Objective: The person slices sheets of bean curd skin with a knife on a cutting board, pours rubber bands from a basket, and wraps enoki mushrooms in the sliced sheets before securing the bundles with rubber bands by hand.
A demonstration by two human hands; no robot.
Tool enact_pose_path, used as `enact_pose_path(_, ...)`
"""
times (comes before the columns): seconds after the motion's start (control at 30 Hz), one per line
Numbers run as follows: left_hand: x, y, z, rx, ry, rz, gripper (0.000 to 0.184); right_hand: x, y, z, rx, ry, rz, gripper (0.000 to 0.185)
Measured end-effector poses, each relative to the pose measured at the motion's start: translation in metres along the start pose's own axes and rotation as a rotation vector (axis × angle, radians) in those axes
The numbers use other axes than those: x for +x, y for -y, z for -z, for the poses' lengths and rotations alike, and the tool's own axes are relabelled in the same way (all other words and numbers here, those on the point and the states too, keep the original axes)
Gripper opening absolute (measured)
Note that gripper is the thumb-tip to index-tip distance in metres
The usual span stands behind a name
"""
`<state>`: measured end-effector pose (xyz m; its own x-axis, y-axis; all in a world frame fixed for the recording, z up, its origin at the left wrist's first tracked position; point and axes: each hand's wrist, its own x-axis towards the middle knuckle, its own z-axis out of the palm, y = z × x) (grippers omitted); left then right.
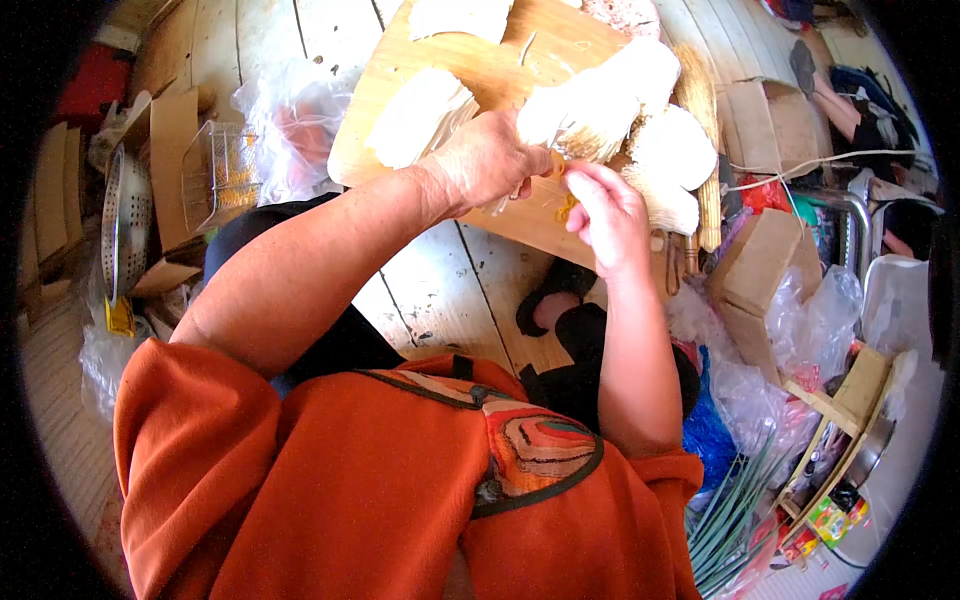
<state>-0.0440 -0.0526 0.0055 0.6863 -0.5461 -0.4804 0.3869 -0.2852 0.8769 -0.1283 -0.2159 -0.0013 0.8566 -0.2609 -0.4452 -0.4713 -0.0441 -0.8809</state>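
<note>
My left hand [490, 163] is closed over the near part of a wooden board [500, 75], its fingers curled toward my right hand [610, 215]. My right thumb and fingers are pinched together just beside it. A small yellow-orange thing [565, 210] shows between the two hands; its kind is too small to make out. Right above the hands lies a white bundle [590, 105] with a finely stranded edge. Another pale bundle [675, 160] rests to its right. On the left, near my left wrist, is a white layered stack [425, 115].
Another white sheet [460, 15] lies at the board's far side. A long brown ridged thing [710, 190] borders the board's right. Left are a clear plastic bag [290, 120], a wire basket [222, 175] and a colander [125, 220]. Cardboard boxes [760, 270] and green stalks [735, 520] stand right.
</note>
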Motion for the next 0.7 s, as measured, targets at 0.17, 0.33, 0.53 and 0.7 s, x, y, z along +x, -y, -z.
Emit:
enact_pose_path(0.17,0.001,0.005,0.0,0.09,0.012,-0.007,0.016,0.0,-0.007,-0.009,0.102,-0.023,0.155,0.015)
enact_pose_path(0.33,0.003,0.008,0.005,0.2,0.026,0.003,0.022,-0.011,0.006,-0.005,0.748,0.254,0.071,0.011)
enact_pose_path(0.53,-0.002,0.006,0.003,-0.073,0.085,0.031,0.011,-0.01,0.004,-0.001,0.554,0.497,-0.133,0.03)
enact_pose_path(0.7,-0.001,0.011,0.011,-0.266,0.156,0.021,0.013,-0.017,0.018,-0.004,0.219,0.178,-0.037,0.034)
